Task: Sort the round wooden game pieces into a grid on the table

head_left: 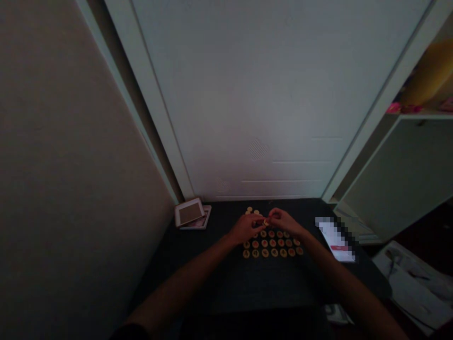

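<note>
Round, pale wooden xiangqi pieces (274,253) lie in rows on the dark table, marked in red or dark. My left hand (247,227) reaches over the left part of the rows, its fingers closed on a xiangqi piece (266,222). Right beside it, my right hand (284,222) has its thumb and fingers pinched together at that same piece. The two hands' fingertips meet there, and poor light hides exactly how each one touches it. Behind my left hand, a few more plain-looking pieces (249,209) lie toward the back; the hands cover part of the rows.
A dark table (226,283) stands against a white panel (276,94). At its back left, a shallow box or tray (190,212) rests on another flat item. A phone (336,240) with a lit screen lies right. Beyond the table's right edge are pale bags or papers (417,288).
</note>
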Motion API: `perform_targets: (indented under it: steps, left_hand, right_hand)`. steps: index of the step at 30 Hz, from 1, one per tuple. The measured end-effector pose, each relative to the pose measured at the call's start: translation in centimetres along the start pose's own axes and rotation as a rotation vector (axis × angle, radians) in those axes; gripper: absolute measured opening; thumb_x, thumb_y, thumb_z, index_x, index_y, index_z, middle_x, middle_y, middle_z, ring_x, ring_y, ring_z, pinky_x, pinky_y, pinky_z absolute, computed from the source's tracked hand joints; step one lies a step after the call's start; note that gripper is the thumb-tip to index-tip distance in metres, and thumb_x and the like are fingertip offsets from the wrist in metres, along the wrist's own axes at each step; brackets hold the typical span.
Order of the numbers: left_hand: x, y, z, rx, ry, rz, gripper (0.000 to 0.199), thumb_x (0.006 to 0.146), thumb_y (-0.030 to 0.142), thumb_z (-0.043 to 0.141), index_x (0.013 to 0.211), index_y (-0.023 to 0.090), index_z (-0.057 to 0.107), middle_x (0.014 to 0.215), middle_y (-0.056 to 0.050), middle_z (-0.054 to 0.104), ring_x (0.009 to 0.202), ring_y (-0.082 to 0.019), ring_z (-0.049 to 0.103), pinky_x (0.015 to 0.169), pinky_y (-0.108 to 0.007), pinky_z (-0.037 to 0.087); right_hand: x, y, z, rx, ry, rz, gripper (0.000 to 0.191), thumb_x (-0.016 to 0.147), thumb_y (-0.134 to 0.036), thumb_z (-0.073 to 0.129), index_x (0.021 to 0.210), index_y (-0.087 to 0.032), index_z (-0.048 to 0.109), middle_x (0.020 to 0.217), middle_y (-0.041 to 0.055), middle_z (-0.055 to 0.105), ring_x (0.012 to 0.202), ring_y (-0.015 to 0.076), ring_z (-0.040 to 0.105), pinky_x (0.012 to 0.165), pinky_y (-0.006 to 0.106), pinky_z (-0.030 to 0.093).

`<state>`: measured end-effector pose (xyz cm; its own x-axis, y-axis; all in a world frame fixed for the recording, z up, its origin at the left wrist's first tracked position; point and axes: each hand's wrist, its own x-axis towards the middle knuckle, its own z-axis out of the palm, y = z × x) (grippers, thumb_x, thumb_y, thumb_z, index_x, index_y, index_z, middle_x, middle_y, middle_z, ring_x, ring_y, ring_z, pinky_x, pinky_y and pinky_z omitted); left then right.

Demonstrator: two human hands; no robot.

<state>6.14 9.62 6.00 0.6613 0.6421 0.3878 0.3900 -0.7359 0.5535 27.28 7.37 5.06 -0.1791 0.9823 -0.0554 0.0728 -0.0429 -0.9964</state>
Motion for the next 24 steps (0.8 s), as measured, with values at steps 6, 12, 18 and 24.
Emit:
perform_targets:
  steps: [6,12,18,24]
  left_hand:
    - [0.0,-0.1,-0.1,0.025,0.011,-0.012,0.027,0.087,0.037,0.063,0.111,0.028,0.069,0.098,0.0,0.072,0.087,-0.016,0.065,0.075,-0.025,0.05]
    - [0.0,0.0,-0.3,0.112,0.04,-0.025,0.031,0.086,0.044,0.063,0.111,0.027,0.069,0.095,-0.002,0.068,0.084,-0.017,0.063,0.075,-0.025,0.049]
    - [-0.1,0.2,-0.4,0.153,0.062,-0.014,0.028,0.086,0.044,0.063,0.105,0.025,0.071,0.089,-0.001,0.067,0.08,-0.016,0.061,0.071,-0.024,0.047]
    - [-0.6,-0.1,-0.2,0.233,0.05,0.003,0.026,0.086,0.045,0.062,0.1,0.025,0.071,0.082,-0.001,0.066,0.076,-0.015,0.061,0.07,-0.023,0.047]
  right_hand:
    - [-0.2,0.0,0.4,0.026,0.006,-0.006,0.043,0.063,-0.048,0.08,0.086,-0.022,0.054,0.078,0.0004,0.069,0.074,0.0178,0.065,0.066,0.029,0.047]
    - [-0.4,0.2,0.9,0.017,-0.013,0.003,0.048,0.063,-0.055,0.079,0.085,-0.021,0.054,0.075,-0.0001,0.069,0.071,0.0181,0.065,0.064,0.028,0.047]
    - [-1.2,-0.3,1.2,-0.014,-0.046,-0.004,0.044,0.069,-0.055,0.075,0.09,-0.022,0.053,0.08,0.0012,0.071,0.069,0.0166,0.065,0.059,0.026,0.045]
    - [-0.9,0.0,1.2,0.001,-0.06,0.004,0.041,0.068,-0.05,0.076,0.087,-0.022,0.053,0.076,-0.0009,0.07,0.063,0.0141,0.062,0.057,0.024,0.043]
